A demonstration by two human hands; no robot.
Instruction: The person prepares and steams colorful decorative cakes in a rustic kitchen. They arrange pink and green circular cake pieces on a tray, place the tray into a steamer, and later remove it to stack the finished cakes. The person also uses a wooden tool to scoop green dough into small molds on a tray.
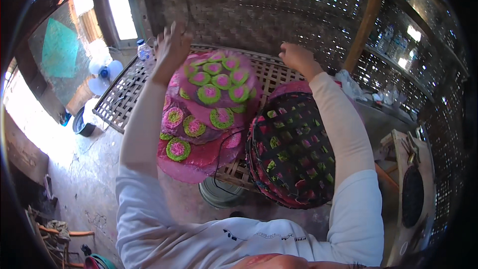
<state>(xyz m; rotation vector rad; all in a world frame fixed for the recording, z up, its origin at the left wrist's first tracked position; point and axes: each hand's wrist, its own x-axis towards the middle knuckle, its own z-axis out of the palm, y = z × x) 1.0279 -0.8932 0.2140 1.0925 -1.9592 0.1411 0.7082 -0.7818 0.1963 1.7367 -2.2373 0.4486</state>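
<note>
My left hand (174,45) is raised near the far left edge of a pile of pink-purple sheets, its fingers spread and nothing visible in them. Several round pieces, bright green at the rim and pink in the middle, lie on the top sheet (215,109); one such round piece (178,149) is near the front. My right hand (298,59) is closed above the table's far edge, behind a stack of round dark trays (291,154) with open lattice weave. Whatever its fingers may hold is hidden. Green and pink bits show through the lattice.
Beneath everything is a slatted woven bamboo table (271,72). A clear bottle with a blue cap (144,51) stands at its far left corner, near a fan (103,72). Under the front edge is a round bucket (220,193). A wooden bench (398,169) is on the right.
</note>
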